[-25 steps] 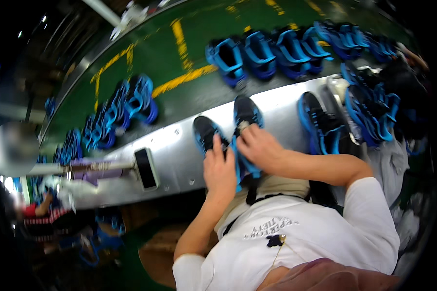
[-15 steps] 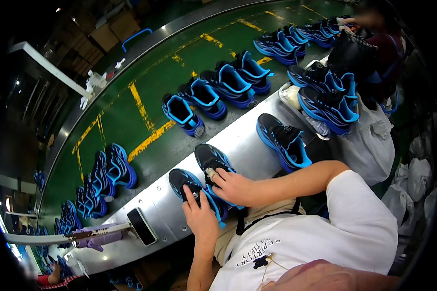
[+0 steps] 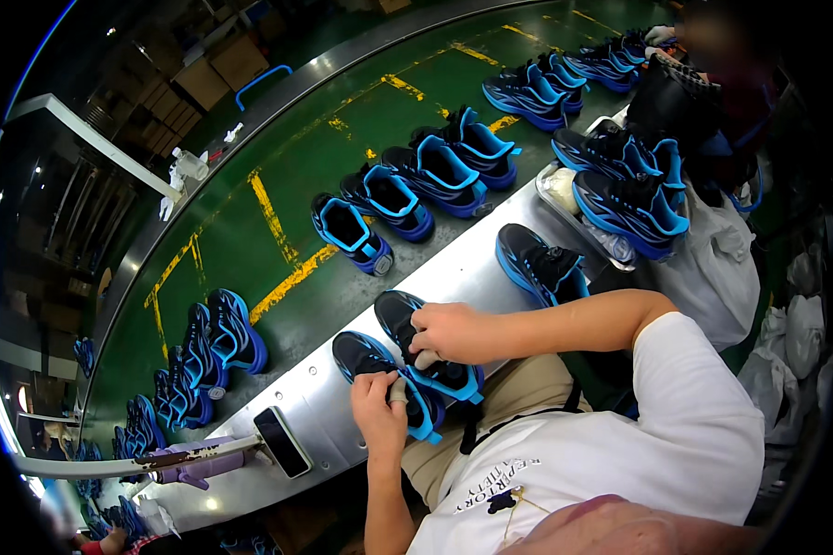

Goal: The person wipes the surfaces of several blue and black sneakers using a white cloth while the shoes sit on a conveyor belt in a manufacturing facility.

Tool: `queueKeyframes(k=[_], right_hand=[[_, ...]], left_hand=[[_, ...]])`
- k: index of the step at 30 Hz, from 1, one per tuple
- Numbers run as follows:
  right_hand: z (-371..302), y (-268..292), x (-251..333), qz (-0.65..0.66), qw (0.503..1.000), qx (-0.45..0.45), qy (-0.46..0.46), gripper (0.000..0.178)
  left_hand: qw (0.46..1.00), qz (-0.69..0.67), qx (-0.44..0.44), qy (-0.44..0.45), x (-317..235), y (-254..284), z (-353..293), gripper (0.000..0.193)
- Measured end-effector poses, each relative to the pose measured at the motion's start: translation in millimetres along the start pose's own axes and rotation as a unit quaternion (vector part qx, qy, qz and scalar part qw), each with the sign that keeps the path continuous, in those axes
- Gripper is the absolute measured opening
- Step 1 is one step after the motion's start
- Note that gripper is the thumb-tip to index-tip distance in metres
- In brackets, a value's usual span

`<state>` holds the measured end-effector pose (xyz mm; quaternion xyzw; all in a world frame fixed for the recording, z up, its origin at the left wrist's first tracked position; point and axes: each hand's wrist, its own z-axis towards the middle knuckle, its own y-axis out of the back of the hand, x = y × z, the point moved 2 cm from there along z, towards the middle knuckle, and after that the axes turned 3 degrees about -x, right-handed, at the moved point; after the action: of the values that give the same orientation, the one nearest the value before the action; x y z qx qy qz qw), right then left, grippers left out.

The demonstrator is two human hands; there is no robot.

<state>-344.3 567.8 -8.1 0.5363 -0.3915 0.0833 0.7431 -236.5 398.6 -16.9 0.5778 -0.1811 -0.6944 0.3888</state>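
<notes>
Left hand (image 3: 379,407) and right hand (image 3: 455,333), both loosely curled, grip unclear, touched two black-and-blue shoes (image 3: 354,351); one phone (image 3: 282,442) sat left of the hands, one separate shoe (image 3: 526,254) right.

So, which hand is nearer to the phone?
The left hand. It works at the left shoe, to the right of the phone. The right hand is farther right, over the right shoe.

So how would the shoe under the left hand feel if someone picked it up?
The shoe under the left hand would probably give a little, since its black top looks like soft fabric. Its toe keeps a rounded shape, so may be firmer. The blue tab sticking out behind might flop.
</notes>
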Motion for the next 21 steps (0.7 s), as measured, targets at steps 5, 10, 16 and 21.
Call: queueKeyframes(k=[5,10,16,21], right_hand=[[0,9,-7,0.0,1.0,0.004,0.008,0.026],[4,9,-1,-0.126,0.991,0.031,-0.022,0.028],[0,16,-18,0.023,0.997,-0.003,0.072,0.034],[-3,26,0,-0.099,0.987,0.075,-0.104,0.032]], left_hand=[[0.999,0.032,-0.015,0.002,-11,1,5,0.014],[0.997,-0.008,0.042,0.065,7,1,9,0.02],[0.998,0.003,-0.006,0.059,-1,-4,4,0.019],[0.973,-0.152,0.109,0.138,32,3,1,0.022]])
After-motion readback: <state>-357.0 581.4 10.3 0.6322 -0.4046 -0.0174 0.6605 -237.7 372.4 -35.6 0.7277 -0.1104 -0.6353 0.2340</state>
